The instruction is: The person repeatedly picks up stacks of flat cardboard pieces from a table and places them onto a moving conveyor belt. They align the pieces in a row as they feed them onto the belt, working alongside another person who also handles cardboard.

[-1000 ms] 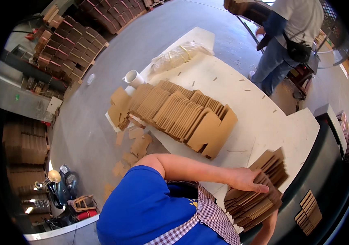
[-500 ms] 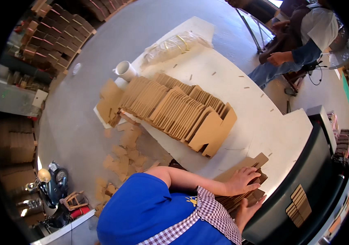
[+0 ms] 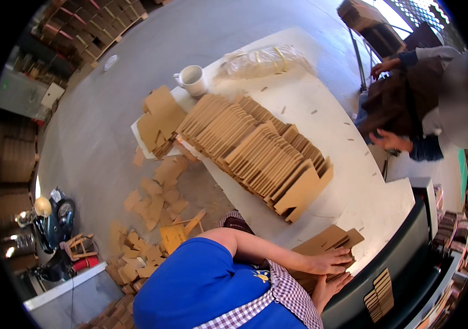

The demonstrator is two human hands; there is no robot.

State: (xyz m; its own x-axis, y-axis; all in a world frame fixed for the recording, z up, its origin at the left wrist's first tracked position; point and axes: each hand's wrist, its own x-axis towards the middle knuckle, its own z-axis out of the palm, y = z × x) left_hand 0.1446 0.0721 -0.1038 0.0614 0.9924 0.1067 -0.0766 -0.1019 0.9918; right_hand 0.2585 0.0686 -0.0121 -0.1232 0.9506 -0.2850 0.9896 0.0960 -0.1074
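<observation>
Left hand (image 3: 326,262): fingers slightly parted, laid over die-cut cardboard blanks (image 3: 321,242)
Right hand (image 3: 328,287): fingers extended, against the same blanks
Blue shirt (image 3: 190,285): yellow sun-like print (image 3: 261,276)

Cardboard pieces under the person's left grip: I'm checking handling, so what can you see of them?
The cardboard pieces are thin, flat brown sheets gathered in a bundle, several edges staggered. They sit at the near end of the white table, beside a dark green surface. The left grip lies over them; the right grip appears to touch their lower side in the picture. Much is hidden, so their number is unclear.
</observation>
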